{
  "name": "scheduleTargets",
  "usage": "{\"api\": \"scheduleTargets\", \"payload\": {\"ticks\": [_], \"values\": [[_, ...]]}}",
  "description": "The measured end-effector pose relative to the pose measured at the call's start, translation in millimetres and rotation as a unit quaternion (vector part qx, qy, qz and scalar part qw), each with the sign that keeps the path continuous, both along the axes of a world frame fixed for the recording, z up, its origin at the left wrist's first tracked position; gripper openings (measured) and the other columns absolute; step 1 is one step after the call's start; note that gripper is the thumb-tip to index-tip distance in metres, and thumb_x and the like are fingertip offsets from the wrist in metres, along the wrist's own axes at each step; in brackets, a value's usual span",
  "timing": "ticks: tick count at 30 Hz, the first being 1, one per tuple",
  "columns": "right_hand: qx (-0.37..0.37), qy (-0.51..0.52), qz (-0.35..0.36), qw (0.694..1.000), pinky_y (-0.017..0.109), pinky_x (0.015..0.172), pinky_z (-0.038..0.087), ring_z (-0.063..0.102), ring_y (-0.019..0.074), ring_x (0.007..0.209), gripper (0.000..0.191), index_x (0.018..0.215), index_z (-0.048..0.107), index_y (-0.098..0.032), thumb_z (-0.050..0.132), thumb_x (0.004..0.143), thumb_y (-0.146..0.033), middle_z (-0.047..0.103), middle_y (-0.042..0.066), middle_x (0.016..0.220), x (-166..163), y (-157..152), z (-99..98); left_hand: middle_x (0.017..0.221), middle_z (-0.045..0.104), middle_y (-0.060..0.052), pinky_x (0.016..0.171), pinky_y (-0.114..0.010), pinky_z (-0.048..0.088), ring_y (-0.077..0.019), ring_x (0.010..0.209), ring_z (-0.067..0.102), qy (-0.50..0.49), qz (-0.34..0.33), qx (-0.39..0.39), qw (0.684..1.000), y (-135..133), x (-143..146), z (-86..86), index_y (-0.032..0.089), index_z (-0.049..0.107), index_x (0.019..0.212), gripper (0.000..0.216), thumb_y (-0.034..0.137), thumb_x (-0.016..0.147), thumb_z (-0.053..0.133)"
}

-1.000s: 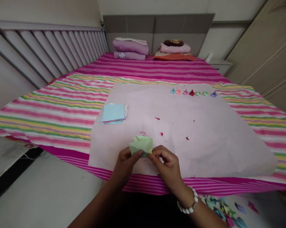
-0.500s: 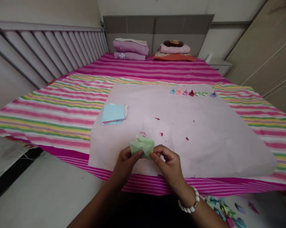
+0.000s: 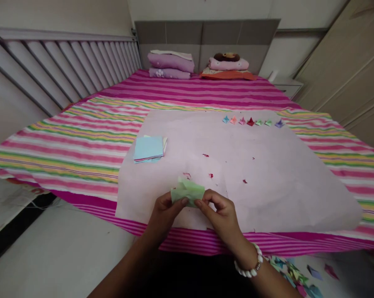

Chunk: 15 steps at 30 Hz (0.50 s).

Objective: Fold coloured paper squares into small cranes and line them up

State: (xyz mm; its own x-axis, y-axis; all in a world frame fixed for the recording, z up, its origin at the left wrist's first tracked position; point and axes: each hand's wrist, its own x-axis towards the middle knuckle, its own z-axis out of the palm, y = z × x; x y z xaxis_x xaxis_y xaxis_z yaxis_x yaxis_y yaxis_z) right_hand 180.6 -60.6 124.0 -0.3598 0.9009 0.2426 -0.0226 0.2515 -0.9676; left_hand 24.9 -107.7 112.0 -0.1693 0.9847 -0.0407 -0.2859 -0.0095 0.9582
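Note:
A partly folded light green paper (image 3: 188, 191) is held up between both hands, just above the near part of a large pale sheet (image 3: 267, 198). My left hand (image 3: 164, 212) pinches its left side, thumb in front and fingers behind. At the lower right edge, my right hand (image 3: 220, 211) grips it between thumb and fingers; a white bead bracelet (image 3: 251, 265) circles that wrist. A stack of square papers (image 3: 148, 148), light blue on top, lies on the sheet to the left.
Several small folded paper pieces (image 3: 250, 121) stand in a row along the sheet's far right. Red scraps (image 3: 211, 176) are scattered mid-sheet. More folded papers (image 3: 294, 275) lie below the bed's edge at right. Folded bedding (image 3: 171, 64) sits by the headboard (image 3: 205, 35).
The green paper's upper right corner has spread slightly outward and its top looks flatter. Both hands keep nearly the same place and hold.

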Motion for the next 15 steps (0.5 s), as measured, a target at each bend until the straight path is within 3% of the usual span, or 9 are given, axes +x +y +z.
{"api": "scheduleTargets", "payload": {"ticks": [5, 8, 15], "values": [[-0.025, -0.002, 0.009, 1.0, 0.026, 0.059, 0.039, 0.047, 0.0132, 0.06, 0.024, 0.066, 0.057, -0.019, 0.061, 0.086, -0.032, 0.05, -0.002, 0.061, 0.5, 0.1, 2.0, 0.08, 0.074, -0.003, 0.079, -0.033, 0.05, -0.0195, 0.081, 0.065, 0.032, 0.023, -0.023, 0.999, 0.0, 0.6, 6.6, 0.017, 0.075, 0.084, 0.018, 0.032, 0.077, 0.071], [-0.056, -0.01, 0.042, 0.998, 0.026, 0.059, 0.04, 0.047, 0.0134, 0.061, 0.018, 0.073, 0.061, -0.019, 0.069, 0.079, -0.035, 0.05, -0.003, 0.062, -0.3, 0.0, 2.1, 0.074, 0.071, 0.0, 0.074, -0.028, 0.048, -0.0158, 0.076, 0.062, 0.044, 0.044, -0.028, 0.998, -0.1, 0.2, 7.3, 0.017, 0.073, 0.077, 0.015, 0.032, 0.077, 0.071], [-0.102, -0.006, 0.062, 0.993, 0.026, 0.058, 0.039, 0.047, 0.0128, 0.06, 0.028, 0.058, 0.056, -0.018, 0.07, 0.076, -0.034, 0.053, -0.002, 0.06, -1.3, -0.4, -4.1, 0.077, 0.07, 0.0, 0.077, -0.028, 0.047, -0.0149, 0.078, 0.06, 0.029, 0.035, -0.017, 0.999, -1.6, 0.2, 3.8, 0.018, 0.073, 0.08, 0.013, 0.03, 0.078, 0.071]]}}
